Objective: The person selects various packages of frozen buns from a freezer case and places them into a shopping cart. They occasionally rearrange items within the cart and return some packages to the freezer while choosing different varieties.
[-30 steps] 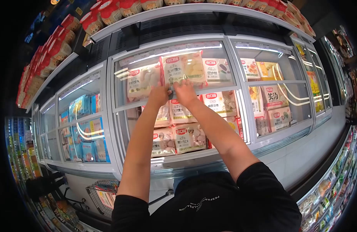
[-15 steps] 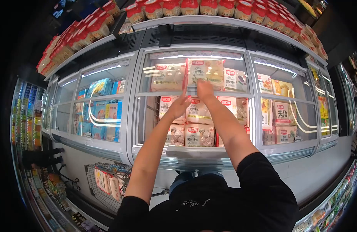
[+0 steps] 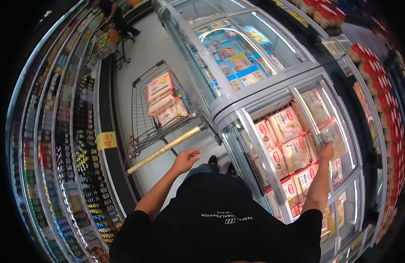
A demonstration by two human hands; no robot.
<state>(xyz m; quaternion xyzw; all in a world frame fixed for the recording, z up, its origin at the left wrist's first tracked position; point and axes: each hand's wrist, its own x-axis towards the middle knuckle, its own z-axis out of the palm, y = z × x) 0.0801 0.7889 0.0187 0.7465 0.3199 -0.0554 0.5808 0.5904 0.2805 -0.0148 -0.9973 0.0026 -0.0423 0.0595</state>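
My right hand (image 3: 326, 151) is closed at the grey handle (image 3: 321, 139) on the edge of the freezer's sliding glass lid (image 3: 315, 109); its fingertips are partly hidden. Bagged buns (image 3: 295, 153) lie in rows in the uncovered part of the freezer, left of that hand. Beneath the glass, close to the hand, is another bag with a red top (image 3: 336, 136). My left hand (image 3: 186, 161) hangs in the air with loosely bent fingers apart and nothing in it. Nearest to it is the shopping cart's yellow handle bar (image 3: 165, 149), which it does not touch.
The wire cart (image 3: 139, 105) holds several food packages (image 3: 160, 87). Another freezer section (image 3: 233, 57) with blue packs adjoins farther off. Red-lidded jars (image 3: 373, 74) line the right. Bottle shelves (image 3: 75, 144) run along the left. A person (image 3: 112, 15) stands with a cart up the aisle.
My view and body have turned left, bringing the cart to the centre left. My left hand has left the freezer and moved toward the cart. My right hand remains at the lid.
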